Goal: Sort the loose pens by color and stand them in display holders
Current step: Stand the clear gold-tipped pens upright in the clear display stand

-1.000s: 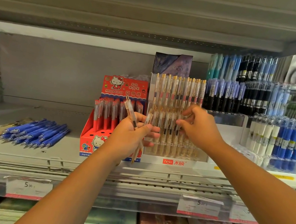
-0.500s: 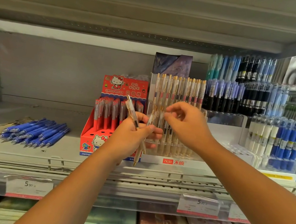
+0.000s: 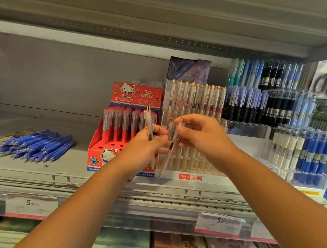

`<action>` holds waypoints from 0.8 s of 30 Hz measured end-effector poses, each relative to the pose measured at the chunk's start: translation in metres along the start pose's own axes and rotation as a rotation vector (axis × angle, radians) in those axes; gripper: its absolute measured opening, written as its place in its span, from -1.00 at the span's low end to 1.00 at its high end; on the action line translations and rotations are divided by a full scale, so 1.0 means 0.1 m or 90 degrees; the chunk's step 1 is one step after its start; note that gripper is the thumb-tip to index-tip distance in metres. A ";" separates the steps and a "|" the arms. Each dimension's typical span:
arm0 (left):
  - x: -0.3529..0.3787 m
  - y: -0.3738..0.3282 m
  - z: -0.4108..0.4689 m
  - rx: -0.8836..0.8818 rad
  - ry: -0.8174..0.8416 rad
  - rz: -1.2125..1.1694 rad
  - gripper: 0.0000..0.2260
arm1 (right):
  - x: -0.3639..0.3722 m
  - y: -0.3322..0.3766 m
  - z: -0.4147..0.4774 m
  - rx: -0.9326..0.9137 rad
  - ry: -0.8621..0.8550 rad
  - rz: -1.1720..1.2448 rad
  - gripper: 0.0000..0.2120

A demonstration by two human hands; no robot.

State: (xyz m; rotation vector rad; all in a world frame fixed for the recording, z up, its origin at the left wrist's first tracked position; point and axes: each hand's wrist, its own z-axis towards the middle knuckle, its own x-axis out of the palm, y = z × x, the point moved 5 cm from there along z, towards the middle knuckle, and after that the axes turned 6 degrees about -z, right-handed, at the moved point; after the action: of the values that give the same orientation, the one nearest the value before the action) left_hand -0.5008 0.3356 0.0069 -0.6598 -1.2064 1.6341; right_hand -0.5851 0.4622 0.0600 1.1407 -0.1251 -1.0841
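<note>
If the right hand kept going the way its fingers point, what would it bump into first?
Probably the left hand. The right hand, pinching a clear gold pen, points leftward at that hand's fingertips and the second pen they grip. Depth is unclear.

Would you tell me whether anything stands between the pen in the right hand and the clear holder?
Nothing visible does. The right hand pinches the pen directly in front of the clear holder; the left hand, gripping another pen, is beside it, not between. Free slots cannot be made out.
</note>
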 end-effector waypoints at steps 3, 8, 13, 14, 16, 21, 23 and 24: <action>0.00 0.00 -0.01 -0.012 -0.011 -0.033 -0.92 | -0.22 -0.01 0.02 0.002 -0.056 0.012 -0.81; -0.02 0.03 -0.01 0.010 0.015 0.117 -0.93 | -0.61 -0.02 0.06 -0.002 -0.180 0.010 -0.80; -0.02 0.07 0.00 -0.069 0.006 0.042 -0.89 | -0.79 -0.06 0.08 -0.021 -0.246 -0.037 -0.82; -0.01 0.08 0.01 -0.088 0.009 0.004 -0.92 | -0.80 -0.08 0.09 -0.023 -0.253 -0.046 -0.82; 0.00 0.10 0.01 -0.108 0.002 -0.055 -0.92 | -0.80 -0.11 0.10 -0.026 -0.260 -0.071 -0.83; -0.01 0.09 0.00 -0.114 -0.047 -0.021 -0.86 | -0.78 -0.22 0.15 -0.021 -0.256 -0.105 -0.82; -0.02 0.07 0.00 -0.099 -0.043 0.071 -0.84 | -0.77 -0.25 0.17 -0.011 -0.244 -0.121 -0.81; -0.01 0.06 -0.01 -0.088 -0.035 0.099 -0.86 | -0.75 -0.27 0.19 -0.004 -0.233 -0.130 -0.80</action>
State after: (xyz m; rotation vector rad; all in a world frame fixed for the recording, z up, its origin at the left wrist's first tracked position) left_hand -0.5019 0.3346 0.0005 -0.8170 -1.3462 1.7164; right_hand -0.6519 0.5058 0.0799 0.9544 -0.2953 -1.4690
